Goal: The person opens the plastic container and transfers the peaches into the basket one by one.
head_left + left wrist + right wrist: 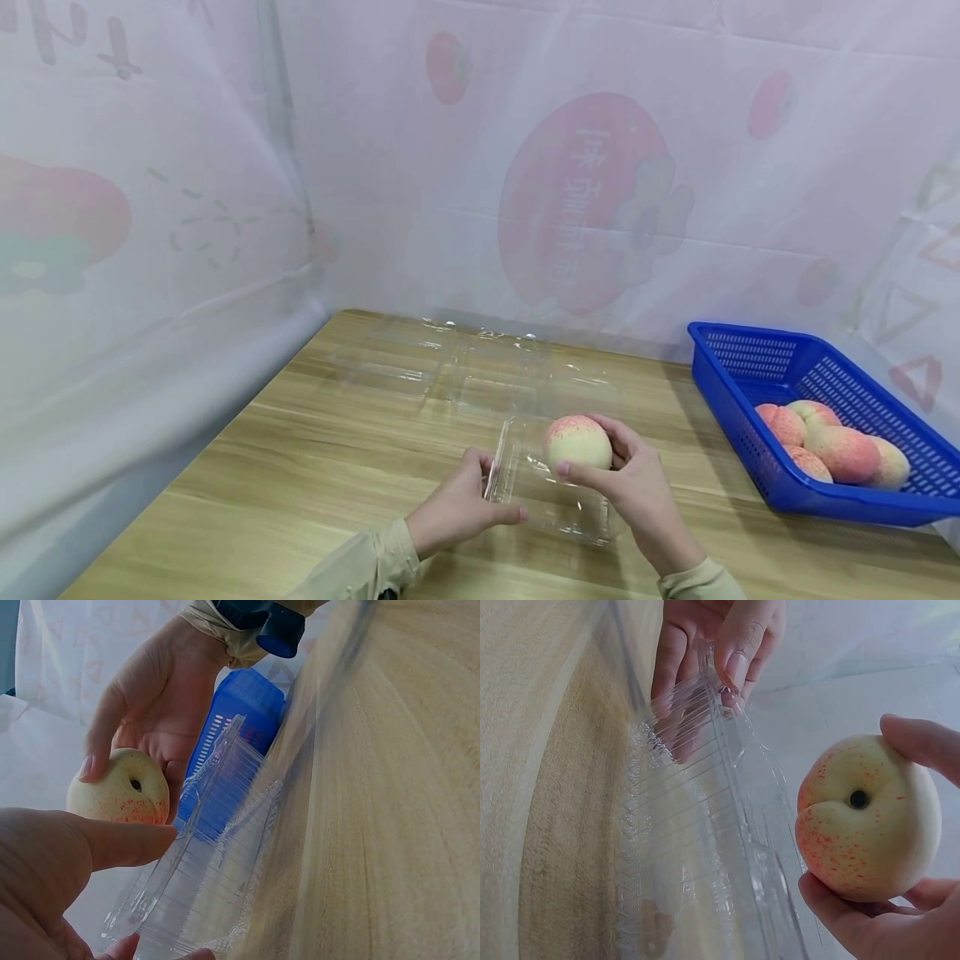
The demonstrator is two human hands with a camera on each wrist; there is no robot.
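Note:
Between the thumb and fingers of my right hand [637,487] is a pale peach [576,443] with red speckles, held above a clear plastic clamshell box [551,508]. The peach's dark stem hole faces the camera in the right wrist view. My left hand [465,504] grips the near left corner of the box, thumb over the rim and fingers along the outer wall [686,705]. In the left wrist view the peach [124,787] appears beside the rim, with the box wall [225,847] to its right.
On the right stands a blue perforated basket [750,450] with several more peaches [843,450] in it. More clear plastic boxes [495,375] lie in a row toward the back of the wooden table [300,467]. Printed white cloth [420,183] walls the back and sides.

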